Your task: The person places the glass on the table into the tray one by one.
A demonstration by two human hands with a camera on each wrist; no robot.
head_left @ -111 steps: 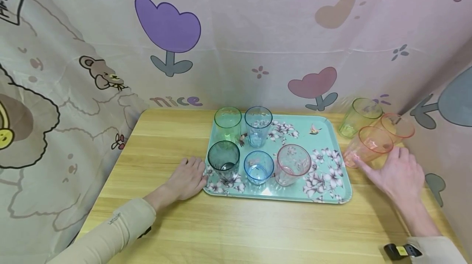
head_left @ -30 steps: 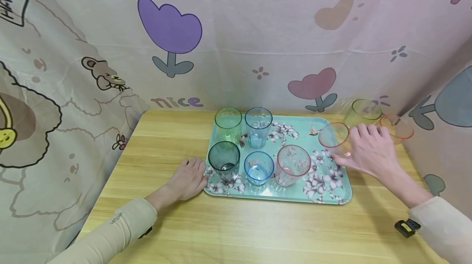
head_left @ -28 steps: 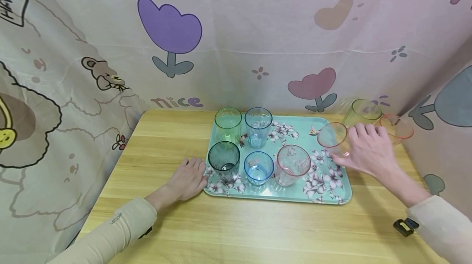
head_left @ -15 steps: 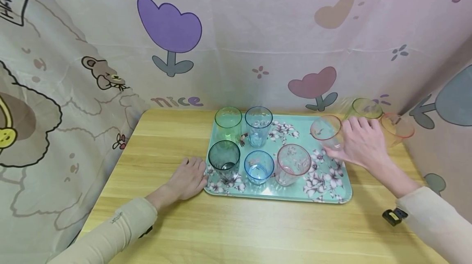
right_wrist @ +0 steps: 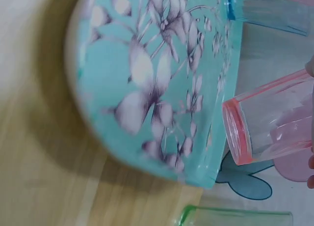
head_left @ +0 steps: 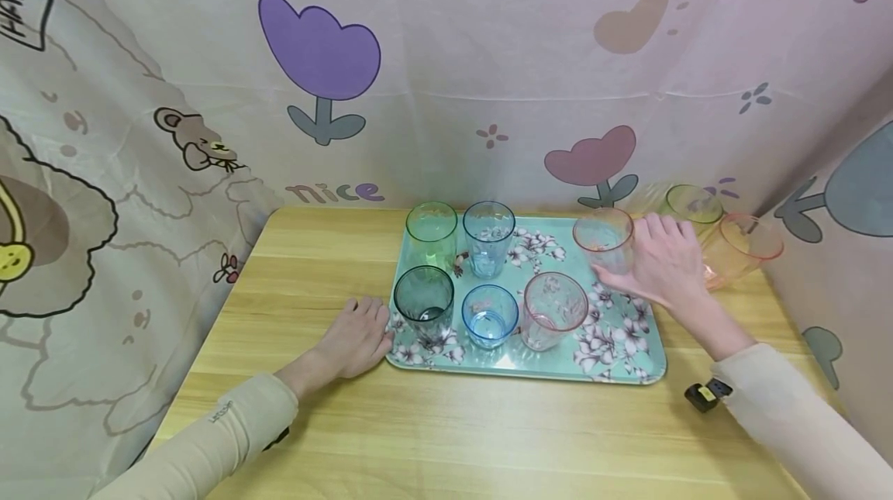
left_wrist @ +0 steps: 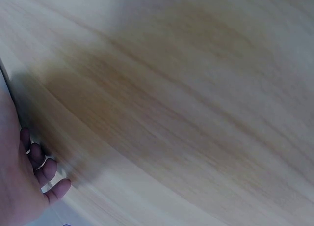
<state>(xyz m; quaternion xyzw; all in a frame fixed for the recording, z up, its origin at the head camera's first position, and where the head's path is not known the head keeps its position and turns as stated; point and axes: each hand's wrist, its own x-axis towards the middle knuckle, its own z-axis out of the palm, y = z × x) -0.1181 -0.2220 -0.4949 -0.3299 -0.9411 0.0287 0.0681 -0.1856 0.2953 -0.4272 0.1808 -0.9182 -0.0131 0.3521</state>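
Observation:
My right hand (head_left: pixel 666 260) grips a clear tumbler with an orange-pink rim (head_left: pixel 603 240) over the back right of the mint floral tray (head_left: pixel 656 376). Its reddish base (right_wrist: pixel 237 132) shows in the right wrist view, tilted, with fingertips at the view's right edge. My left hand (head_left: pixel 356 337) lies relaxed on the table against the tray's left edge; in the left wrist view its fingers (left_wrist: pixel 46 172) are slightly bent and hold nothing. On the tray stand a green glass (head_left: pixel 431 240), a tall blue one (head_left: pixel 488 240), a dark grey one (head_left: pixel 424 306), a short blue one (head_left: pixel 490 322) and a pink-rimmed one (head_left: pixel 554 314).
Right of the tray stand a yellow-green glass (head_left: pixel 691 201), partly hidden by my right hand, and an orange glass (head_left: pixel 746 252). A printed curtain (head_left: pixel 446 58) hangs behind the wooden table (head_left: pixel 446 438).
From beside the orange glass on the right, the orange-pink tumbler was picked up by my right hand and moved left over the tray, still drifting left and back. My left hand stays put.

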